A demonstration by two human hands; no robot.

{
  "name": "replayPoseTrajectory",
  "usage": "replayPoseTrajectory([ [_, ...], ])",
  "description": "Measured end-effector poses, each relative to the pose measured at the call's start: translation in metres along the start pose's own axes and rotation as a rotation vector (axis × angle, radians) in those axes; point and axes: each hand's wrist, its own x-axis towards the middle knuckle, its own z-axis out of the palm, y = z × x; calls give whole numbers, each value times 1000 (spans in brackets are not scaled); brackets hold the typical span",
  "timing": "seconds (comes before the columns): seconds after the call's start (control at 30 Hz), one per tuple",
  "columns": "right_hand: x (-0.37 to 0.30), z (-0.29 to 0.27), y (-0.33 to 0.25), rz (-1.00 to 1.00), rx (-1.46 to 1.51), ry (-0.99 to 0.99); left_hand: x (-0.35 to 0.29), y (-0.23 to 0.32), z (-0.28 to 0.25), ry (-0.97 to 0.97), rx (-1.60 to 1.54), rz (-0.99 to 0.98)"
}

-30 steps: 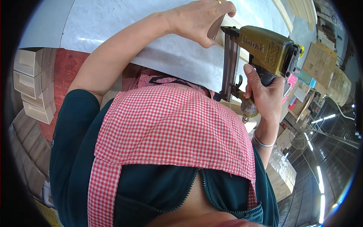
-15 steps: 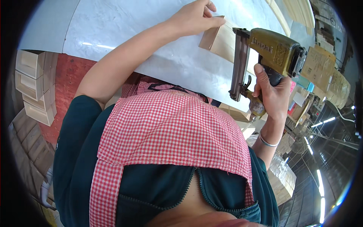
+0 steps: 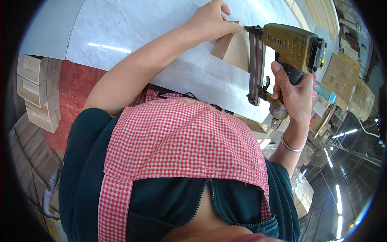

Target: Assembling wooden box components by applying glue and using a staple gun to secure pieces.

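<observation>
My right hand (image 3: 297, 93) is wrapped round the grip of an olive-gold pneumatic nail gun (image 3: 287, 42), with the thumb along the handle. The gun's dark magazine points toward me, and its nose is close to the far end of a pale wooden frame (image 3: 238, 50) on the table. At that corner my left hand (image 3: 211, 22) is closed on the wood, thumb laid over the upper edge and the other fingers curled. The gun hides the frame's right part, so I cannot tell whether the nose touches the wood.
The wood lies on a glossy pale marbled tabletop (image 3: 161, 76). Light wooden boxes (image 3: 34, 86) are stacked at the left beside a red surface (image 3: 78, 84). Long pale boards (image 3: 320, 16) lie at the far right, with a cardboard box (image 3: 340, 74) nearby.
The nail gun has shifted slightly left and away from me, its nose nearer my left thumb. My left hand and the wood have moved only a little.
</observation>
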Motion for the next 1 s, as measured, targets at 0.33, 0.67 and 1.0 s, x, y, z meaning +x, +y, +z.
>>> replayPoseTrajectory([
  [0.33,4,-7,4,-28,20,-52,-3,3,-3,-7,-17,-9],
  [0.67,-17,-48,42,31,-16,189,-18,47,13,329,1173,1172],
  [1.0,-20,-54,69,116,65,168,-36,24,75,-114,1201,704],
])
